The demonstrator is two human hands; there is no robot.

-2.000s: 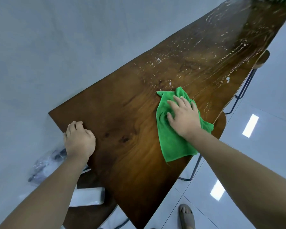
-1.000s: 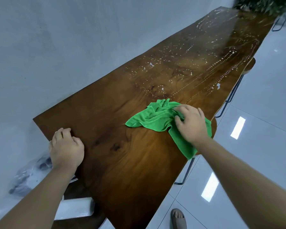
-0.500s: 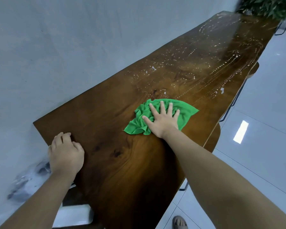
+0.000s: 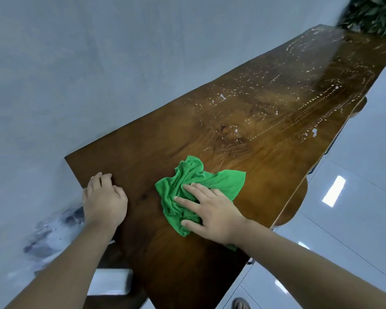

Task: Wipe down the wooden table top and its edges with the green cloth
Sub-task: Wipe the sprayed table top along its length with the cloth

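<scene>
– Green crumpled microfibre cloth point(image 4: 223, 181): location?
– Under the right hand point(image 4: 212, 212), on the dark brown wooden table top point(image 4: 265, 121). Bunched folds stick out beyond the fingertips. One flat corner spreads off the little-finger side, and a scrap shows behind the wrist.
– Hand state?
– Right: flat, fingers point(image 4: 187, 201) straight and spread, pressing the cloth down, not clutching it. Left hand point(image 4: 104, 201): set on the table's end edge, off the right hand's thumb side, fingers bent onto the top. Whether it clamps the edge, cannot tell.
– Surface condition?
– White flecks and dotted streaks point(image 4: 321, 101) lie well beyond the right fingertips, toward the leafy green plant point(image 4: 374, 16) at the far end. Wood next to both hands shows none.
– Step in hand, by your reading?
– Wiping the top, early on; the flecked stretch and the edges look unworked.
– Handling notes?
– Smooth out the bunch so more fabric meets the wood. Keep the palm flat and the pressure even. Push in overlapping lanes away from the wrist into the flecks, following the grain. Refold to a fresh face once loaded. At the long edge off the little-finger side, wrap the cloth over the lip. Left hand braces.
</scene>
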